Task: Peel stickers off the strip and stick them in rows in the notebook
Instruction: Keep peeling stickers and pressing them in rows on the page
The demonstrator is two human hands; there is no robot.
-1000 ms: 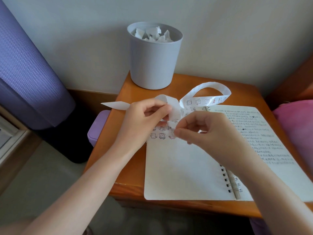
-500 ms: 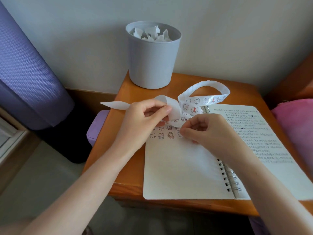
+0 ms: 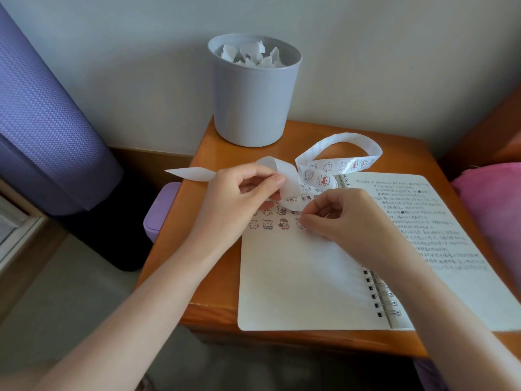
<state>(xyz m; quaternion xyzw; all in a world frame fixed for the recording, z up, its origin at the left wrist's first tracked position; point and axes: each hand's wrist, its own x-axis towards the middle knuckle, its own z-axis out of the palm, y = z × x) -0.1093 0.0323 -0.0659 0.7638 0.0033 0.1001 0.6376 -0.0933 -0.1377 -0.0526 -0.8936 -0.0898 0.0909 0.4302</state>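
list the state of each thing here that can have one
white spiral-bound notebook: open, lying flat
white paper sticker strip: looped, left end bare
grey round plastic bin: full of crumpled paper
left hand: pinches the strip
right hand: pinches a small sticker against the notebook

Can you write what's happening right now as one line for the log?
step: sticking | left hand: holds strip | right hand: pinches sticker onto notebook page, end of lowest row

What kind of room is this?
Probably a bedroom at home, though I can't be sure. A small wooden table stands against the wall, something soft and pink like bedding lies beside it, and a grey bin holds paper scraps.
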